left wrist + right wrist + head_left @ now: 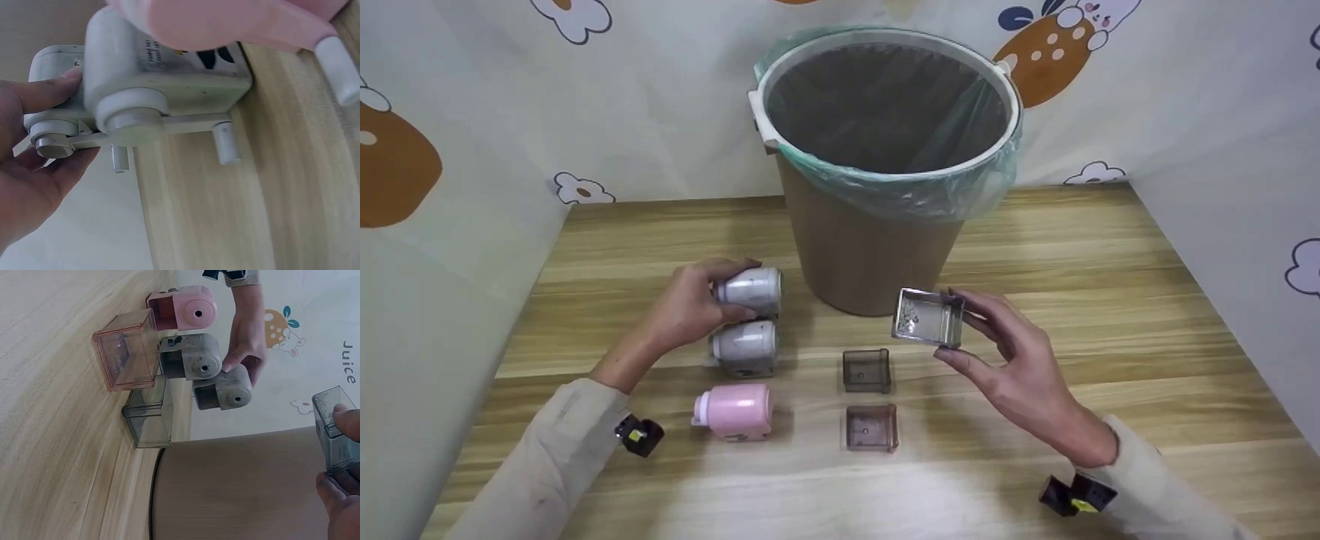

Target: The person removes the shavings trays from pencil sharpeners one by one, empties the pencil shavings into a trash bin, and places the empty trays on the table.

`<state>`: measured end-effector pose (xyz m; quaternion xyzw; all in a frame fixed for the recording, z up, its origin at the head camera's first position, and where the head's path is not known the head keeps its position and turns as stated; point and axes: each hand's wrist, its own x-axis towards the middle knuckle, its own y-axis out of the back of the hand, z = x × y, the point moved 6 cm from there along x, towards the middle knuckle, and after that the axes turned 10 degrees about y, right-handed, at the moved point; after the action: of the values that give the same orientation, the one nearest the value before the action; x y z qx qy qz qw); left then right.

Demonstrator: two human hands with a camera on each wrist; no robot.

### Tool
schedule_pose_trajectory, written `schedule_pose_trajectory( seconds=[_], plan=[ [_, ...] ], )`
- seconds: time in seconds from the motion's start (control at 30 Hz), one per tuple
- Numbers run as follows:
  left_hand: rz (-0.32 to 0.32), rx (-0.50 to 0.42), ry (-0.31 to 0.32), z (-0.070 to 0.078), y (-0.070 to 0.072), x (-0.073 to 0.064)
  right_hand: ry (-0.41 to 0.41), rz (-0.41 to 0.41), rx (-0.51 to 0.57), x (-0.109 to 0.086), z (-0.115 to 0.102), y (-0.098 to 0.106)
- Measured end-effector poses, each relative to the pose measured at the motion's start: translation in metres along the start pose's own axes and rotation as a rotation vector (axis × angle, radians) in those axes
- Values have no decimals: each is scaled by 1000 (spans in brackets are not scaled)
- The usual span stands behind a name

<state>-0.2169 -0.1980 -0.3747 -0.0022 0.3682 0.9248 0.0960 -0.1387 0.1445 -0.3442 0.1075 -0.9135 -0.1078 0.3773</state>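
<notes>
My left hand (690, 300) grips the farthest of three crank pencil sharpeners, a grey one (757, 291); in the right wrist view its drawer slot is vacant. Beside it stands a second grey sharpener (746, 348), then a pink sharpener (739, 410) nearest me. In the left wrist view their cranks (226, 143) show. My right hand (1016, 360) pinches a clear grey shavings drawer (937, 321) between thumb and fingers, raised above the table, with small bits inside. A grey drawer (866, 371) and a pinkish drawer (871, 428) lie on the table between the hands.
A tall brown bin (870, 255) with a white rim and green liner bag (990, 187) stands behind the drawers, its mouth open upward. A printed cloth (675, 97) covers the walls around the wooden table (1147, 337).
</notes>
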Motion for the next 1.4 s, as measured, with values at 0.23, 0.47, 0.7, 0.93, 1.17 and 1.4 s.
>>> schedule_pose_trajectory(
  seconds=[0.23,0.47,0.7,0.93,1.17,1.4],
  plan=[
    [19,7,9,-14,0,1,24,26,-7,0,-6,7],
    [12,14,22,-22,0,5,74,28,-66,2,-12,14],
    [0,2,17,-26,0,9,103,25,-96,3,-21,20],
    [-47,2,41,-31,-5,10,128,30,-146,11,-31,28],
    [-56,16,41,-36,-8,13,131,24,-160,16,-36,33],
    [-51,50,29,-37,-7,16,148,29,-183,24,-43,39]
  ],
)
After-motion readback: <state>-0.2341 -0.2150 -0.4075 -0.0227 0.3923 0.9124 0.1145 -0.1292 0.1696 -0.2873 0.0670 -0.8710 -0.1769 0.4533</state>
